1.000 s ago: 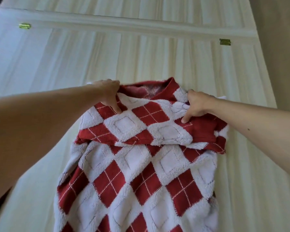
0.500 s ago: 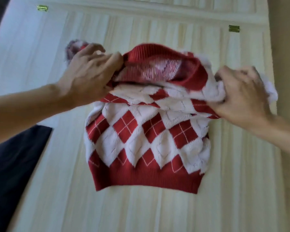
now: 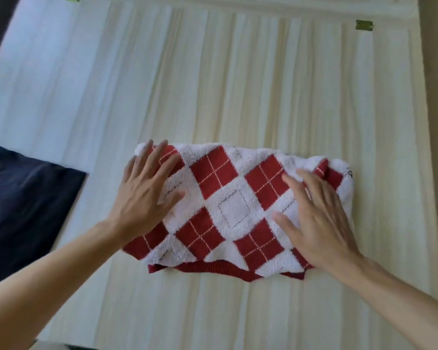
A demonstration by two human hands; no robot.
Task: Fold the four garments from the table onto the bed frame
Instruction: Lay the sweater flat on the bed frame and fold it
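readable text: none anywhere in view
sweater (image 3: pixel 228 210): red and white diamond knit with thin stitched lines, no letters or numbers
dark garment (image 3: pixel 23 203): plain navy cloth, no print or tag legible
brass hinge (image 3: pixel 364 25): too small and blurred to read any stamp
bed frame (image 3: pixel 238 84): pale wood boards, no marking

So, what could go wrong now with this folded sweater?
The red hem pokes out under the near edge of the sweater, so the fold may loosen once the left hand and right hand lift. The dark garment lies close on the left; sliding the sweater there could rumple it.
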